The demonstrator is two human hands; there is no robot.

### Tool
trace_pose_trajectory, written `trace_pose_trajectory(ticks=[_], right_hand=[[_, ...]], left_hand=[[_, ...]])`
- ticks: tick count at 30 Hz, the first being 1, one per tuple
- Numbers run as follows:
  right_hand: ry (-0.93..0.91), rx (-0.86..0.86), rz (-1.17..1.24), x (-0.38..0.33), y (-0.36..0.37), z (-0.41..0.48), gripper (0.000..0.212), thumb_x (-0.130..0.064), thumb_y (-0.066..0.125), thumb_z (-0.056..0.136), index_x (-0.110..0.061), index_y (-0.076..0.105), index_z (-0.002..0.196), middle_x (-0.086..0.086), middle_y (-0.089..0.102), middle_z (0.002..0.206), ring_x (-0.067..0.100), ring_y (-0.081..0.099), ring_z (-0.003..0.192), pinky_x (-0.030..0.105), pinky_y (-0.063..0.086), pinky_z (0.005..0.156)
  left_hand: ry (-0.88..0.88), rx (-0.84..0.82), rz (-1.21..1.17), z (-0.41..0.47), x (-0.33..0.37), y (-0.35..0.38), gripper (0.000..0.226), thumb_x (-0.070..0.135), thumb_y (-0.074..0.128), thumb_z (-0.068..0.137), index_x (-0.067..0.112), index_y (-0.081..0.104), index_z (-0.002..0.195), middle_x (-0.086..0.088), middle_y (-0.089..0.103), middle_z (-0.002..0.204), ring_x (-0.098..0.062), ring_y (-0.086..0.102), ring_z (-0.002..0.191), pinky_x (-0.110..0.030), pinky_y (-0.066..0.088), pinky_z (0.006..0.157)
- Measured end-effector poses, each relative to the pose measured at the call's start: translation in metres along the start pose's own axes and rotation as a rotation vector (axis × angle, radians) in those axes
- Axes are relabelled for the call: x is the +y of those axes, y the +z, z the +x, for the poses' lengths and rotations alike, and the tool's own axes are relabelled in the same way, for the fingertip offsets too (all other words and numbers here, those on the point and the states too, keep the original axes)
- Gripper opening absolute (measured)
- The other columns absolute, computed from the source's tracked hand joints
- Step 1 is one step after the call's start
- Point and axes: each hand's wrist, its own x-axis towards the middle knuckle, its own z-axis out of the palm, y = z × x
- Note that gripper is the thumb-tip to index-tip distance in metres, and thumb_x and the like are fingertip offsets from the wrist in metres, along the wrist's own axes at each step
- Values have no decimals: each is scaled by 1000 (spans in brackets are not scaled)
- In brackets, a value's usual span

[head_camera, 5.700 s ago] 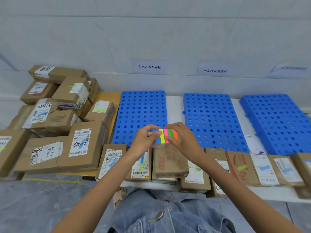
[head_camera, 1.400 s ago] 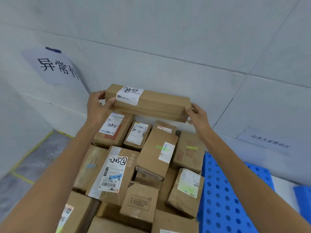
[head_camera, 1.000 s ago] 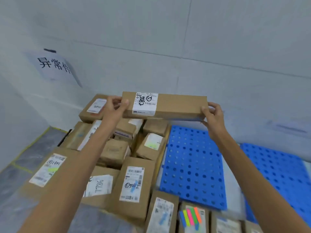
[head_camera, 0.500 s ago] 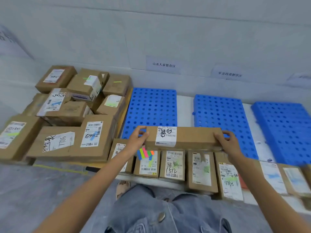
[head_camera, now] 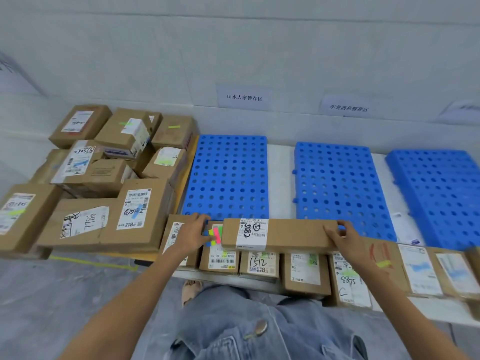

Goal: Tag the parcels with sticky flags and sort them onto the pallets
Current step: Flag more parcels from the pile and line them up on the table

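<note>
Head view: it looked down along two bare forearms that reached forward over a low platform.
Right hand (head_camera: pixel 342 239): it gripped the right end of the long parcel (head_camera: pixel 293 235), fingers curled over the far edge and thumb on the near face.
Left hand (head_camera: pixel 193 233): it sat just beside the parcel's left end with its fingers curled. A strip of flags showed in the gap between them, and I could not tell whether the hand held anything.
Long parcel: a flat brown carton lay crosswise with a white shipping label (head_camera: pixel 253 233) near its left end, scrawled on in black marker. Whether it rested on the boxes beneath or was carried just above them could not be told.
Sticky flags (head_camera: pixel 215 233): blue, yellow, pink and green strips fanned out between the left thumb and the carton's end.
Row of parcels (head_camera: pixel 259 265): small labelled boxes stood side by side along the platform's near edge, their far ends under the long carton.
Pallets: the left pallet (head_camera: pixel 228 175), middle pallet (head_camera: pixel 337 188) and right pallet (head_camera: pixel 441 193), all blue and perforated, lay beyond the row with white gaps between them.
Pile of parcels (head_camera: pixel 104 178): brown boxes were heaped to the left, touching the left pallet's side.
Wall signs (head_camera: pixel 244 97): white sheets with printed characters hung above the pallets.
Jeans (head_camera: pixel 246 331): blue denim filled the bottom edge, over a grey floor (head_camera: pixel 52 294).
</note>
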Motion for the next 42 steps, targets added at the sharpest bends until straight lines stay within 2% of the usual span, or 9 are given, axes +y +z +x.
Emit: trace_pose_trajectory(ticks=[5, 13, 21, 27, 31, 35, 38, 40, 42], right_hand=[[-9, -11, -33, 2, 1, 2, 49, -34, 55, 92, -8, 44, 132, 15, 54, 121, 21, 50, 90, 31, 39, 69], [-32, 0, -104, 6, 3, 7, 48, -35, 55, 92, -8, 44, 131, 15, 56, 120, 22, 51, 89, 33, 41, 71], [-275, 66, -391, -15, 14, 5, 47, -23, 59, 91, -17, 45, 135, 14, 40, 136, 30, 39, 125, 43, 38, 99], [-372, 12, -529, -20, 33, 13, 29, -34, 55, 92, -23, 59, 118, 6, 54, 122, 26, 46, 117, 44, 31, 104], [-366, 29, -504, -14, 35, 12, 27, -40, 51, 93, -22, 63, 109, 3, 59, 108, 24, 48, 109, 46, 39, 96], [-357, 58, -486, -11, 35, 14, 26, -41, 52, 92, -23, 65, 107, 4, 59, 107, 25, 45, 110, 45, 38, 94], [-365, 66, -502, -9, 36, 17, 26, -40, 51, 92, -23, 65, 106, 4, 59, 106, 25, 45, 109, 42, 32, 96], [-377, 68, -497, -8, 35, 18, 25, -39, 52, 92, -23, 65, 105, 4, 59, 105, 26, 45, 107, 42, 31, 95], [-384, 74, -499, -7, 35, 19, 25, -39, 52, 92, -23, 66, 104, 4, 59, 104, 26, 46, 106, 43, 31, 96]], left_hand=[[68, 77, 194, -1, 2, 18, 53, 45, 76, 71, 21, 56, 114, 1, 50, 110, -19, 43, 108, -27, 35, 85], [4, 87, 219, 2, -3, 14, 46, 49, 74, 71, 26, 56, 107, 7, 52, 114, -16, 42, 113, -28, 32, 92], [-126, 75, -194, 1, 0, 15, 32, 23, 82, 70, 20, 52, 80, 4, 58, 88, -16, 55, 83, -24, 37, 59], [-235, 196, -472, 3, -4, 1, 18, 10, 73, 80, 10, 55, 85, -7, 61, 99, -20, 55, 92, -29, 43, 75], [-312, 326, -495, -10, -16, -7, 20, 5, 67, 85, 14, 48, 85, -12, 62, 108, -25, 58, 103, -32, 46, 74], [-313, 278, -348, -24, -33, 4, 20, 8, 66, 85, 18, 51, 94, -11, 59, 106, -21, 57, 90, -32, 46, 67], [-202, 288, 100, -29, -31, 12, 27, 13, 66, 84, 20, 58, 109, -9, 48, 125, -26, 44, 114, -35, 39, 87], [-33, 347, 178, -29, -22, 13, 35, 16, 67, 84, 18, 59, 118, -9, 48, 129, -29, 43, 120, -39, 39, 94], [160, 236, 198, -25, -16, 18, 43, 23, 69, 83, 18, 57, 124, -8, 47, 135, -30, 42, 127, -43, 39, 101]])
